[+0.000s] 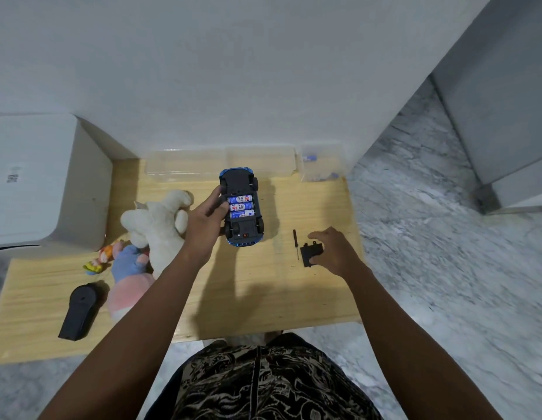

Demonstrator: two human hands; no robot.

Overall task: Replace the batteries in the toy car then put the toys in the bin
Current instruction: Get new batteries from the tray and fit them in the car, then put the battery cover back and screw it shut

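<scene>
The toy car lies belly-up, gripped at its side by the left hand over the table, and 3 batteries fill the open bay. The right hand closes its fingers on the black battery cover beside the screwdriver. Swap looks done; cover, screw and binning remain. Soft toys wait left, near the white bin.

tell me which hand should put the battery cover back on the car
Right. The right hand is already on the black battery cover on the table, while the left hand is holding the upturned toy car, three batteries exposed.
</scene>
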